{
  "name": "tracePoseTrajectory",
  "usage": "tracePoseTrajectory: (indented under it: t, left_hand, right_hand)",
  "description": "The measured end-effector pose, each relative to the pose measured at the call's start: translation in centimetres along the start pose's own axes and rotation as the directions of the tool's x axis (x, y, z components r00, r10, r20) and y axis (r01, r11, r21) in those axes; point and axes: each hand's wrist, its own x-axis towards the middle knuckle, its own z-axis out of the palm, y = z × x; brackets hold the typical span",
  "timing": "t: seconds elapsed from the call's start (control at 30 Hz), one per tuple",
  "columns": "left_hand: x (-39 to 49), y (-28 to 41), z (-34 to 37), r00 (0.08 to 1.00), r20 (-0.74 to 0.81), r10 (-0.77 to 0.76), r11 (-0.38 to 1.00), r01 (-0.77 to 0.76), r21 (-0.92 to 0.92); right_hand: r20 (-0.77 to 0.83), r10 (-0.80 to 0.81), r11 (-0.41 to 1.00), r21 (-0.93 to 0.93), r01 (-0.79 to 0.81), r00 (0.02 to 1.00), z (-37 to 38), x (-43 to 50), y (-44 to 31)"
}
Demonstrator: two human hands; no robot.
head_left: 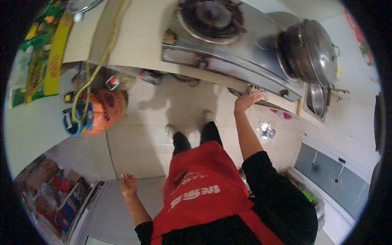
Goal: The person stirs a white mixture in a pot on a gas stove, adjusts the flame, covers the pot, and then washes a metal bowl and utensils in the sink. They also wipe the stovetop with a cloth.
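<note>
My right hand [249,99] reaches to the counter's edge below the gas stove [245,58] and rests on a crumpled pale cloth [258,92]; whether its fingers grip the cloth is unclear. My left hand [129,183] hangs over the floor at the lower left, fingers slightly curled, with nothing seen in it. A large lidded metal pot [320,53] stands on the stove's right side. The left burner [212,15] carries no pot. I wear a red apron [205,190] with white writing.
An orange gas cylinder [107,111] with a yellow hose [102,65] stands on the floor at the left. At the far right of the counter is a metal basin [317,99]. A shelf with packed goods [58,196] is at the lower left; a bin [320,205] is at the lower right.
</note>
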Motion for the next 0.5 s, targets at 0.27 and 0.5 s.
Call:
tracePoseTrajectory:
  t: [0.27, 0.5]
  left_hand:
    - [0.9, 0.9, -1.9, 0.996, -0.059, -0.069, 0.992, 0.062, -0.111]
    - [2.5, 3.8, -0.4, 0.981, -0.130, -0.146, 0.988, 0.151, 0.023]
  right_hand:
    - [0.334, -0.618, 0.591, 0.795, 0.140, 0.712, 0.6, -12.0, -25.0]
    - [-0.109, -0.309, 0.632, 0.719, 0.290, 0.945, -6.6, -2.9, -25.6]
